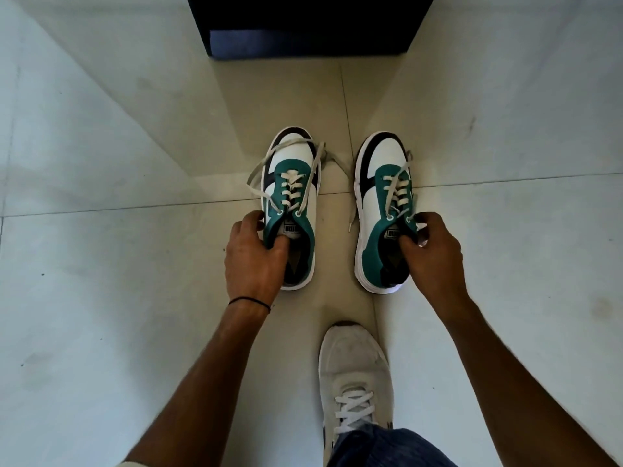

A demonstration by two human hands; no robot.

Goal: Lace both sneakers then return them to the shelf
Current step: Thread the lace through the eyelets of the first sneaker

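Note:
Two white, green and black sneakers stand side by side on the tiled floor, toes pointing away from me. My left hand grips the left sneaker at its tongue and collar, thumb inside the opening. My right hand grips the right sneaker the same way at its tongue. Both shoes have white laces threaded through the eyelets, with the loose ends untied. The left shoe's lace ends trail over the toe and onto the floor; one end of the right shoe's lace hangs down its inner side.
A dark blue piece of furniture stands on the floor straight ahead, past the sneakers. My own foot in a worn white shoe is planted just behind the pair. Pale floor tiles spread to both sides.

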